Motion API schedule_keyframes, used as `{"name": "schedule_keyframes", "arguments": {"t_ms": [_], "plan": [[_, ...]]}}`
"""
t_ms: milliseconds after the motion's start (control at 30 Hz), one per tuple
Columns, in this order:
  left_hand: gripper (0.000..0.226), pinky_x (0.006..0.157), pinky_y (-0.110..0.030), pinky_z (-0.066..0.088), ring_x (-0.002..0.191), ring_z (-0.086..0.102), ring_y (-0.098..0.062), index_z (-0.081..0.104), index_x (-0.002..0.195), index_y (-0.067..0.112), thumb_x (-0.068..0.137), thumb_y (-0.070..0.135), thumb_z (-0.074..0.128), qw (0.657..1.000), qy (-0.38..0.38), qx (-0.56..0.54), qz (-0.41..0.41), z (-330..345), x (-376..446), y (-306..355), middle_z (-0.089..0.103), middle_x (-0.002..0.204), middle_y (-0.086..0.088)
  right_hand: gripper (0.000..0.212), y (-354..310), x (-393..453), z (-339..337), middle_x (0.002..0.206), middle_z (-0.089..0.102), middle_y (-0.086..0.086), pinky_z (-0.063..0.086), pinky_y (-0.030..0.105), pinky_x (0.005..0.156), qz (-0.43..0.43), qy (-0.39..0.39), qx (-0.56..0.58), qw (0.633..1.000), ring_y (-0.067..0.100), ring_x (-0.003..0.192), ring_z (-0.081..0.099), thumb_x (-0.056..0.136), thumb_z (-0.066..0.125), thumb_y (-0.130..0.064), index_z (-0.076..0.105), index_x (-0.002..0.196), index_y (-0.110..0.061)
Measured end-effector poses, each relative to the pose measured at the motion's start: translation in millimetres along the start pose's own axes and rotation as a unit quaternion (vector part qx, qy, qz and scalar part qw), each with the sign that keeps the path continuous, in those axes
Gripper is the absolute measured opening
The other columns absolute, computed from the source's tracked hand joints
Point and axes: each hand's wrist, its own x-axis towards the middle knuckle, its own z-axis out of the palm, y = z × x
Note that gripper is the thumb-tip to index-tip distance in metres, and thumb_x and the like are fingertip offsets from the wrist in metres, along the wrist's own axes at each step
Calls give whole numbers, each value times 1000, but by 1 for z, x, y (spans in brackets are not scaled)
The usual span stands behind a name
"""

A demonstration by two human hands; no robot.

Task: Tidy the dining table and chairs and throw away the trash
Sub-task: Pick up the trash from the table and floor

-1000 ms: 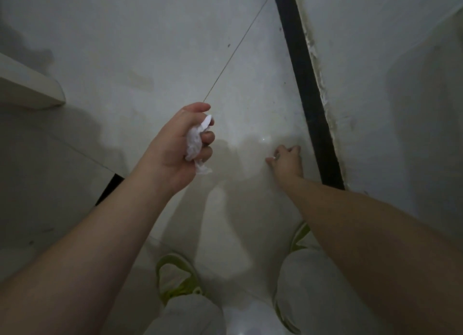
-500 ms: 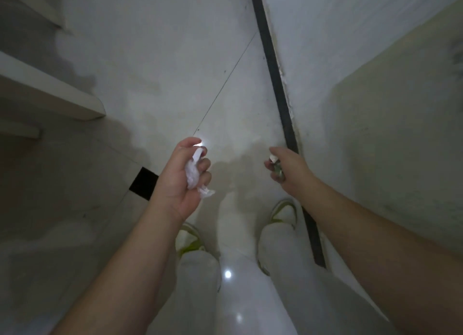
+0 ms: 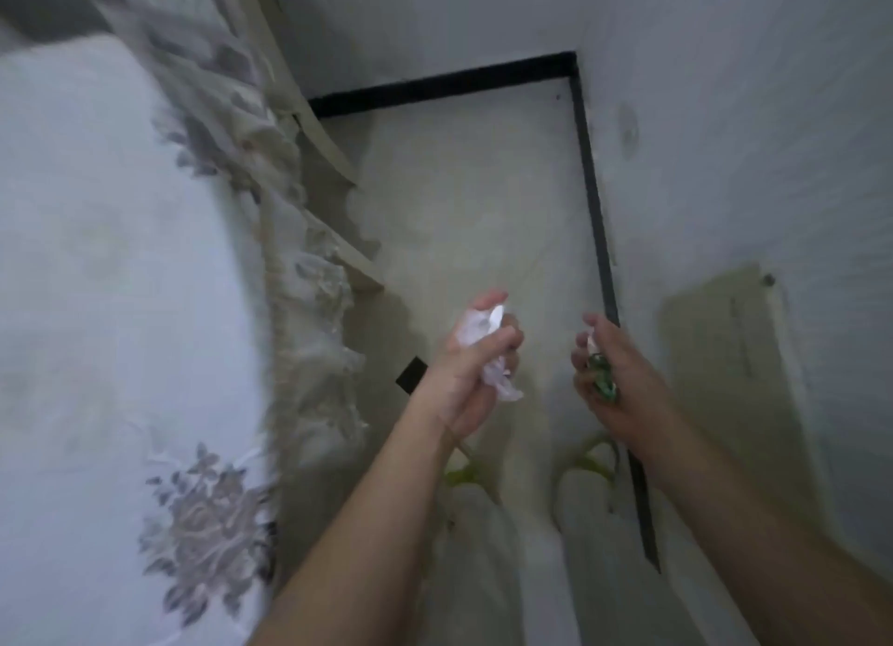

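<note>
Two bits of trash are in hand as I look down past the tabletop (image 3: pixel 96 259), which fills the left of the view under a floral cloth. My left hand (image 3: pixel 471 370), just right of the tabletop's hanging edge and above the floor (image 3: pixel 483 186), has its fingers (image 3: pixel 502 343) curled round a crumpled white tissue (image 3: pixel 476 329); a tail of it sticks out below the palm. My right hand (image 3: pixel 616 379), further right of the tabletop and near the black strip at the wall (image 3: pixel 725 114), pinches a small wrapper (image 3: pixel 601 377), green with a white end, though blur keeps me from reading more.

I judge the tissue weightless, soft and compressible. It will not slip, but loose flaps can tear or drift, so the best hold is a closed fist round the wad's middle, as I have it. The wrapper looks thin and probably slick, so I would keep thumb and fingers pressed flat across its middle rather than at a corner. Neither is fragile. No bin shows from here, so both pieces must stay enclosed while I walk.
</note>
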Motion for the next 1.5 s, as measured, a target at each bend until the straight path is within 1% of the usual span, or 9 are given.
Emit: {"name": "schedule_keyframes", "arguments": {"t_ms": [100, 167, 267, 400, 700, 933, 1067, 1167, 1500], "plan": [[27, 43, -13, 35, 55, 43, -6, 50, 102, 17, 79, 7, 59, 997, 36, -73, 8, 37, -25, 43, 53, 70, 0, 18, -26, -40, 27, 74, 47, -1, 34, 12, 35, -15, 3, 15, 1000, 4, 49, 47, 97, 44, -30, 55, 90, -18], [18, 38, -13, 30, 47, 38, -5, 51, 94, 18, 80, 7, 56, 993, 34, -109, 25, 59, -42, 74, 50, 66, 1, 23, -48, -64, 48, 68, 45, -3, 31, 12, 32, -15, 4, 31, 999, 1, 44, 44, 96, 44, -37, 51, 82, -20], [12, 39, -15, 27, 44, 36, -6, 51, 92, 19, 87, 9, 53, 995, 23, -81, 49, 84, -70, 112, 47, 62, 3, 28, -67, -99, 81, 65, 46, -4, 29, 12, 32, -34, -15, -11, 999, 2, 43, 44, 93, 47, -42, 49, 75, -21], [9, 42, -15, 34, 45, 43, -7, 51, 96, 23, 96, 14, 46, 997, 11, -52, 56, 88, -112, 141, 49, 66, 3, 30, -74, -151, 131, 68, 53, 1, 29, 16, 34, -81, -23, -107, 991, 7, 47, 45, 94, 50, -40, 50, 74, -17], [11, 32, -12, 17, 46, 35, -3, 54, 100, 24, 91, 30, 52, 993, -34, -12, 115, 41, -188, 177, 51, 72, 4, 31, -65, -209, 198, 59, 49, -4, 27, 14, 33, -96, -49, -68, 992, 4, 41, 41, 91, 54, -45, 48, 74, -21], [24, 32, -15, 23, 41, 28, -4, 56, 92, 24, 85, 47, 52, 983, -19, -66, 171, 53, -202, 212, 47, 69, 4, 31, -94, -211, 241, 60, 51, -3, 24, 13, 31, -92, -81, -43, 992, 4, 41, 45, 91, 54, -42, 45, 71, -21], [22, 35, -16, 22, 40, 29, -5, 57, 92, 23, 80, 42, 57, 976, 12, -57, 208, 74, -213, 236, 47, 67, 4, 28, -110, -202, 271, 71, 62, 0, 27, 14, 31, -85, -110, -81, 987, 4, 46, 52, 91, 57, -39, 49, 72, -20], [17, 35, -16, 21, 39, 30, -7, 59, 89, 21, 82, 35, 55, 967, 31, -68, 245, 80, -220, 247, 47, 68, 3, 26, -115, -191, 289, 71, 60, -1, 30, 15, 34, -75, -149, -135, 977, 5, 50, 51, 90, 59, -39, 51, 76, -19], [10, 36, -16, 19, 42, 27, -8, 56, 91, 19, 86, 27, 52, 907, 181, -120, 362, 80, -251, 232, 48, 69, 2, 20, -124, -165, 346, 64, 57, -2, 32, 18, 38, -25, -305, -300, 904, 7, 48, 47, 95, 53, -29, 55, 79, -16]]}}
